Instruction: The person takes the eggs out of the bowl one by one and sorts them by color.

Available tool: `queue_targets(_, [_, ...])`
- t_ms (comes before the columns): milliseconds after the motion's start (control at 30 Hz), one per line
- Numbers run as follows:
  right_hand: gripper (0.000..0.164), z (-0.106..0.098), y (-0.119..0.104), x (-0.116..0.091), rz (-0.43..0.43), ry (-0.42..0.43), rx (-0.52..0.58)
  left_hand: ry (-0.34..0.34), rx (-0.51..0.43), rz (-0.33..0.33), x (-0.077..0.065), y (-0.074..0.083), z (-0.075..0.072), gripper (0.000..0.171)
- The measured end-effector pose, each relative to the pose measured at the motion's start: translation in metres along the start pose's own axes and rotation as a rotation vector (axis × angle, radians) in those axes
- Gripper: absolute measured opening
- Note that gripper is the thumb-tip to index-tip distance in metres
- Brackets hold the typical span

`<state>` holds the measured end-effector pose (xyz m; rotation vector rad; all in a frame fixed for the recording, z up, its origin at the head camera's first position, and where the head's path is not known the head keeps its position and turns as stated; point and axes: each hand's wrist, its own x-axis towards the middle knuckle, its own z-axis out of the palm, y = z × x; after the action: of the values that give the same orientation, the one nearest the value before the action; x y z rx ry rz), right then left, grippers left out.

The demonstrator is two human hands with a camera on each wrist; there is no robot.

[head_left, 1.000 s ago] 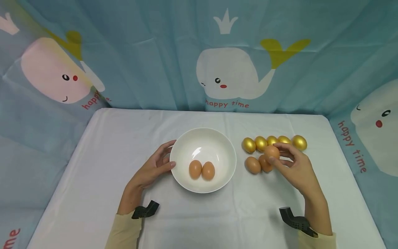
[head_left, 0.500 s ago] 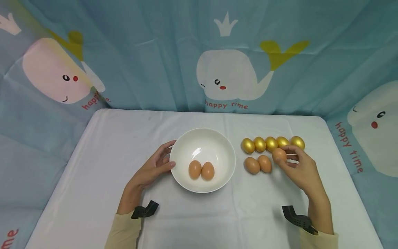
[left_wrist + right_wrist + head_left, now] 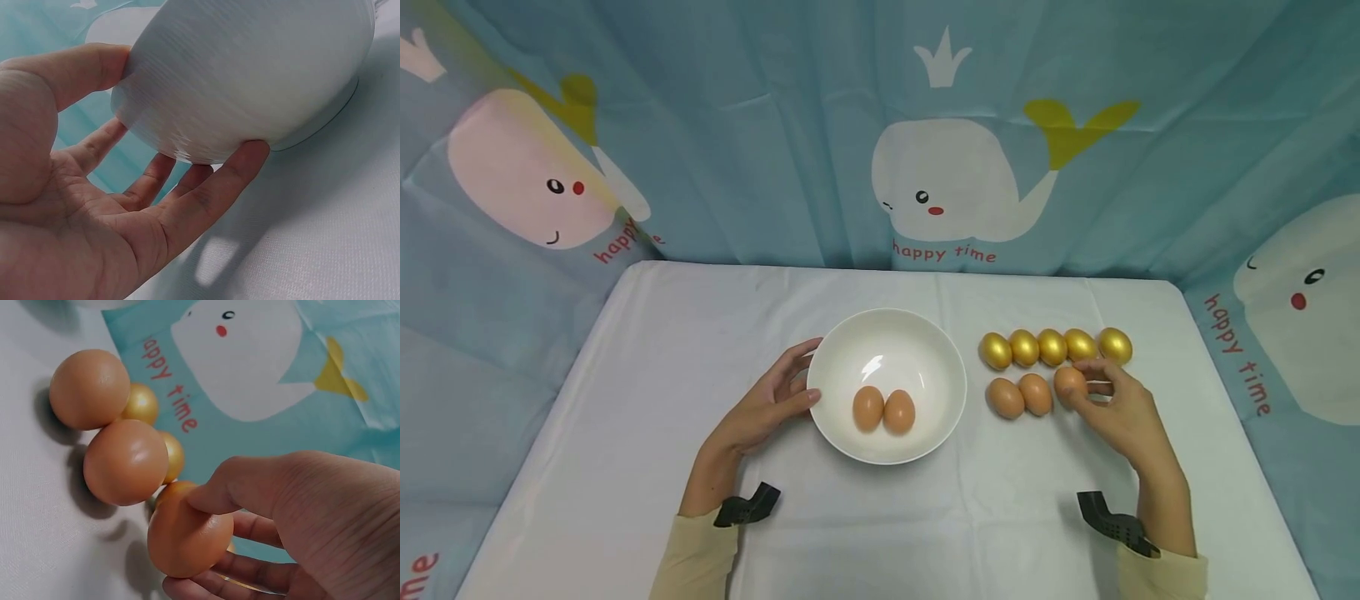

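Note:
My left hand (image 3: 771,396) holds the white bowl (image 3: 887,450) at its left side, thumb near the rim and fingers spread along the outer wall (image 3: 244,75). Two brown eggs (image 3: 868,408) lie side by side inside the bowl. To the right, my right hand (image 3: 1120,408) pinches another brown egg (image 3: 187,540) between thumb and fingers, just right of two more brown eggs (image 3: 1021,396) on the table. Behind these, several golden eggs (image 3: 1052,346) form a row; in the right wrist view the brown eggs partly hide them.
A white cloth (image 3: 865,533) covers the table. Blue curtains (image 3: 775,167) with whale prints stand behind it and at both sides. Dark wrist mounts (image 3: 748,506) sit on both forearms.
My right hand has moved the egg from over the brown eggs to the right, then lower, at the end of their row. The left hand and bowl stay put.

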<state>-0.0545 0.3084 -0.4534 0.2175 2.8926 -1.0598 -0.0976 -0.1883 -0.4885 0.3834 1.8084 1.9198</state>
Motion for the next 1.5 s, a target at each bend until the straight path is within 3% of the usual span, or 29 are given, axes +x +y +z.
queue_targets(1100, [0.064,0.0077,0.0033,0.0026,0.028,-0.056,-0.048,0.018,0.003,-0.01,0.0004,-0.0019,0.0008,0.077])
queue_targets(1500, [0.053,0.0079,0.0017,0.0032,-0.009,-0.045,-0.058,0.001,-0.006,0.0,0.0018,-0.0018,0.0004,0.077])
